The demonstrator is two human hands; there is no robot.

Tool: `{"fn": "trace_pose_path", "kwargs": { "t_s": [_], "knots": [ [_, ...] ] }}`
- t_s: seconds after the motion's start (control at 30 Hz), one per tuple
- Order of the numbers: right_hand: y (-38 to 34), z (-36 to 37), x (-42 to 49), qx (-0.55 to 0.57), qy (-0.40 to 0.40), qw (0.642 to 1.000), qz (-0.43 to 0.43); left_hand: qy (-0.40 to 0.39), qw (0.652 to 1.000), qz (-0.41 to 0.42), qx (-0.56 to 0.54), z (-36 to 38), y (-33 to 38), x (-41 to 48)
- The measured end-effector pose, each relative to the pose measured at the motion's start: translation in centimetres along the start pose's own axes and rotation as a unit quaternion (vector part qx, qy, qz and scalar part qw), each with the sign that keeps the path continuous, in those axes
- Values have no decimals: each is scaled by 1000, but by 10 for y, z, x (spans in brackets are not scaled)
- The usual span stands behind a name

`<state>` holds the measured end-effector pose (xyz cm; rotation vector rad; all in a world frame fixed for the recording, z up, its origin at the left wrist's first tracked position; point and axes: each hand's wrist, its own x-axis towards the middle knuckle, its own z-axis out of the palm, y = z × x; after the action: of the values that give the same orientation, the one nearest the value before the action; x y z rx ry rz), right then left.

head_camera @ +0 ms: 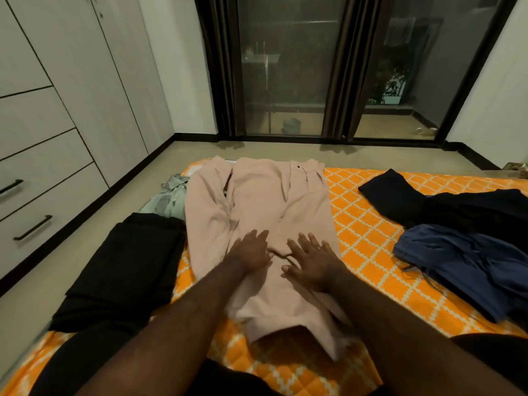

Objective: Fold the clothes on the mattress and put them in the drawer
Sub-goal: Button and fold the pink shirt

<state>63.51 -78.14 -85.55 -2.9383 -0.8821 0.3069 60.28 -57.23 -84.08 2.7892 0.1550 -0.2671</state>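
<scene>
Two hands work the pink trousers (pixel 257 195), which lie lengthwise mid-mattress (pixel 365 224), waistband at the far end. Left hand (pixel 251 250) and right hand (pixel 308 258) are flat, fingers straight and spread, pressing the cloth side by side; nothing gripped. Step judged: smoothing before the fold. To do it well: stroke outward from the centre wrinkle, square the leg edges, then bring hem to waistband. Folded black garment (pixel 123 267) sits just beside, left. Blue shorts (pixel 463 267) and dark clothes (pixel 457 207) lie unfolded, right. Drawers (pixel 43 201) closed, far left
</scene>
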Motion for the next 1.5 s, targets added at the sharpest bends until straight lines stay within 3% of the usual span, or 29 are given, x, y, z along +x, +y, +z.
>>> {"fn": "trace_pose_path", "kwargs": {
  "t_s": [0.1,0.2,0.27,0.33,0.4,0.6,0.73,0.87,0.93,1.0,1.07,1.13,1.27,1.43,1.5],
  "knots": [
    [-22,-14,-5,-12,-31,999,-42,69,996,-61,3,-1,-23,-32],
    [-36,-14,-22,-24,-23,998,-59,216,963,-154,-43,-2,-27,-66],
    [-40,-9,-35,-45,-37,997,-56,246,925,-257,-132,-8,-24,-84],
    [-41,-4,-45,-58,-54,996,-52,216,864,-373,-263,-14,-22,-95],
    [-43,-1,-50,-56,-74,995,-48,192,802,-435,-360,-15,-27,-98],
    [-47,6,-55,-32,-108,993,-46,215,740,-352,-532,-7,-35,-97],
    [-46,5,-52,-22,-109,992,-53,236,719,-288,-587,-11,-32,-90],
    [-42,-14,-40,65,7,997,-49,171,690,-232,-665,-13,-36,-75],
    [-35,-24,-29,107,62,992,-8,143,649,-197,-721,-16,-31,-73],
    [-22,-27,-18,113,78,991,6,128,614,-166,-761,-22,-22,-73],
    [-12,-23,-16,116,74,990,11,108,602,-130,-780,-24,-17,-69],
    [0,-13,-18,126,72,989,16,101,633,-99,-761,-26,-12,-64],
    [12,-3,-15,127,-16,992,4,106,755,-6,-647,-30,8,-62],
    [1,3,-10,-5,-50,999,-7,64,926,101,-358,-20,43,-47],
    [0,2,-13,7,-64,998,-5,24,961,113,-253,-13,62,-45]
  ]
}}
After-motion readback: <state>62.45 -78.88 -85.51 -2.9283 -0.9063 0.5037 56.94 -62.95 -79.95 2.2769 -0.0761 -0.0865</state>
